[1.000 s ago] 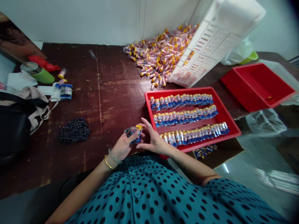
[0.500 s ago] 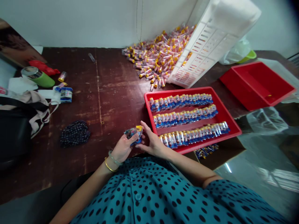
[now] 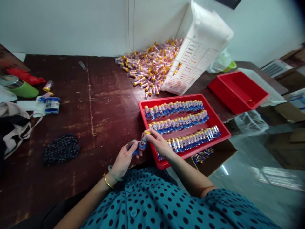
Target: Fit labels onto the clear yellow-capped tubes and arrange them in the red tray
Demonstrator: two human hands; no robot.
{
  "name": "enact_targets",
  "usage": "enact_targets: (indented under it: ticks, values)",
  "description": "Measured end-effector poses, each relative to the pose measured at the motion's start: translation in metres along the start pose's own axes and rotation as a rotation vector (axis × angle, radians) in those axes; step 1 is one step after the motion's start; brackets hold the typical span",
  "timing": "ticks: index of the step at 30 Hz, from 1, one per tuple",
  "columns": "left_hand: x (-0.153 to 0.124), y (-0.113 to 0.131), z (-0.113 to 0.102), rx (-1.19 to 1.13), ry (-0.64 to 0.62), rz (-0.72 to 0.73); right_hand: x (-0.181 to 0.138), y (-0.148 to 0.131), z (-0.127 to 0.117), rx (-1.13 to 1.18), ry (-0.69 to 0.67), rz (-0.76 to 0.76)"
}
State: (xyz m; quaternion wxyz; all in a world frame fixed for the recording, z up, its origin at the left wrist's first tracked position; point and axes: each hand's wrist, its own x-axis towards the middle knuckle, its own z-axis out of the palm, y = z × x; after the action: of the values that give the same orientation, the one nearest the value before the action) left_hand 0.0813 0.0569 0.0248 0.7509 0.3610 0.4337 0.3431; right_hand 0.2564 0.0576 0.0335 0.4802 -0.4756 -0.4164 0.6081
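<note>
My right hand (image 3: pixel 159 143) pinches a small clear tube (image 3: pixel 143 142) with a yellow cap and a blue lower end. The tube stands nearly upright just left of the red tray (image 3: pixel 161 164). Close against it, my left hand (image 3: pixel 124 159) is closed on a bundle of clear and blue plastic pieces (image 3: pixel 131 145), partly covered by the fingers, so their exact kind is unclear. Inside the tray, similar yellow-capped tubes stand in three rows, the front row (image 3: pixel 188 141) nearest my right forearm.
A heap of yellow-capped tubes (image 3: pixel 152 65) lies against the wall beside a tilted white basket (image 3: pixel 188 60). An empty-looking red bin (image 3: pixel 228 92) is at right. Below the tray's edge is a cardboard box (image 3: pixel 221 154). A dark cloth (image 3: pixel 62 149) and green cup (image 3: pixel 27 90) are at left.
My right hand has gone from spread fingers beside the tube to pinching it near the cap. The tube has moved slightly away from my left hand. The view has turned to the right.
</note>
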Motion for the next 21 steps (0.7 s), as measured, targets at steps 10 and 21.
enact_targets:
  ticks: [10, 21]
  values:
    - [0.003, 0.005, -0.020, -0.062, 0.063, -0.040, 0.131, -0.037, -0.102, -1.092, 0.339, -0.129]
    - [-0.005, -0.003, -0.098, -0.191, 0.334, 0.007, 0.210, -0.044, -0.031, -1.264, 0.062, -0.271]
